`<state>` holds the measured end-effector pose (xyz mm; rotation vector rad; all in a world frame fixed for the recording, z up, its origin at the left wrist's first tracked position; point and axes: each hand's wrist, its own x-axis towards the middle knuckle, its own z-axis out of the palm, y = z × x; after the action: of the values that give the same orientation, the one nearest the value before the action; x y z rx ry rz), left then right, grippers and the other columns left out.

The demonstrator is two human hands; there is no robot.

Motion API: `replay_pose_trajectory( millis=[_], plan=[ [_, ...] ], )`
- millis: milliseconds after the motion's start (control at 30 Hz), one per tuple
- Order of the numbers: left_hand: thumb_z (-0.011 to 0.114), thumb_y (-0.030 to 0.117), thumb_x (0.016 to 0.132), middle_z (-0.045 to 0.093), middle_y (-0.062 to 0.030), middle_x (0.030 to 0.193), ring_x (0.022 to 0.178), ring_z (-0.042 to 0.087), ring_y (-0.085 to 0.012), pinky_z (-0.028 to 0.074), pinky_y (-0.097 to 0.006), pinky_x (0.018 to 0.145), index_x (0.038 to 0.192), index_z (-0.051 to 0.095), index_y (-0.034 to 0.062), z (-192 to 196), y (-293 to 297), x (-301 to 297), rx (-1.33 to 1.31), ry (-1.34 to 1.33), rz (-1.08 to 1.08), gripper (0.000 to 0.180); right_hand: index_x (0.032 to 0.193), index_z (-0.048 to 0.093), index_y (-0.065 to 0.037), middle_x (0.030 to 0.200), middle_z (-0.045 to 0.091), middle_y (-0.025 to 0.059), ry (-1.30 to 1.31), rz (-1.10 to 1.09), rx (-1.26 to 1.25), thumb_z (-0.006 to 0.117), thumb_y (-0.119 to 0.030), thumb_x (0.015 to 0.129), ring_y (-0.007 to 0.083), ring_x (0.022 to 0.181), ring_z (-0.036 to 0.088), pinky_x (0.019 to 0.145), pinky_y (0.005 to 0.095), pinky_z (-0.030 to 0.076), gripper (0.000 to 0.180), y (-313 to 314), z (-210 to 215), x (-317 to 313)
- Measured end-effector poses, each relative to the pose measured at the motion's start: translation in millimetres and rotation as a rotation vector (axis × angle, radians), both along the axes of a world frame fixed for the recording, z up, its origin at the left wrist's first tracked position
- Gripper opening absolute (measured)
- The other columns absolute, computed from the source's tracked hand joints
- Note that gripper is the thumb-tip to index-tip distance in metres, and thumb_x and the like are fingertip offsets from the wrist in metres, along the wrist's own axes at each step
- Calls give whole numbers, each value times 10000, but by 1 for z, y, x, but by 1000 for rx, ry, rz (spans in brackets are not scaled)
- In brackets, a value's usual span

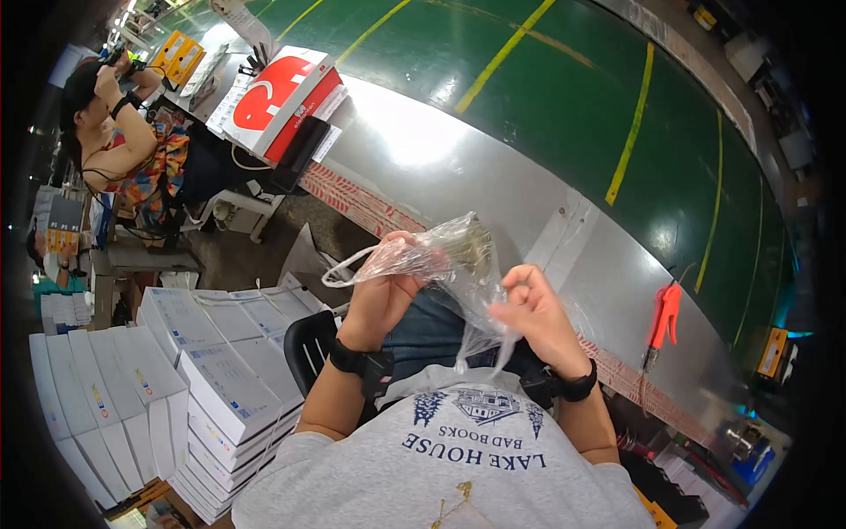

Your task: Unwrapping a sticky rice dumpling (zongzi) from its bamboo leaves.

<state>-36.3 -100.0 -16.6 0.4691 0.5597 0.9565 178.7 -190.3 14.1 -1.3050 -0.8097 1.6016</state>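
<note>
A crinkled clear plastic bag (454,264) hangs above my lap, in front of the metal bench edge. My left hand (397,286) is closed around its left side. From that hand a white cord (346,267) loops out to the left. The bag's upper end looks yellowish; whether something lies inside I cannot tell. Its thin lower end trails down toward my shirt. At the bag's right side is my right hand (539,317), thumb and fingers apart, the thumb touching or close to the plastic. Both wrists wear black bands.
An orange-red glue gun (664,319) rests on the metal bench (529,207) to the right. A red and white box (286,101) stands at the far left, beyond it a co-worker (132,145). Stacks of white boxes (233,379) fill the lower left. A green surface (573,97) with yellow lines runs behind.
</note>
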Motion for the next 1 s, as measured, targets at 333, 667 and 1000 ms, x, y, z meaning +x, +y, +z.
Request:
replay_pose_trajectory(
  millis=[333,667,1000],
  plan=[
    [451,247,993,506,50,728,484,364,-24,305,-183,430,922,502,118,-16,8,-5,-186,74,-77,156,1015,579,-46,813,628,26,154,-374,-42,516,-212,968,81,803,574,694,219,457,184,-2,-27,16],
    [381,256,1014,642,-59,915,424,306,-18,250,-168,377,1060,504,126,-3,2,1,-122,111,-33,185,1138,524,-51,979,573,90,-488,-454,143,550,-122,916,170,791,557,660,283,463,235,9,-23,12],
    [407,214,1000,577,-10,776,431,374,-25,284,-189,369,1134,494,92,2,-6,8,-37,283,-96,200,936,633,-39,871,650,157,-892,184,701,609,-96,819,300,770,632,656,399,493,132,21,5,-14]
  ],
)
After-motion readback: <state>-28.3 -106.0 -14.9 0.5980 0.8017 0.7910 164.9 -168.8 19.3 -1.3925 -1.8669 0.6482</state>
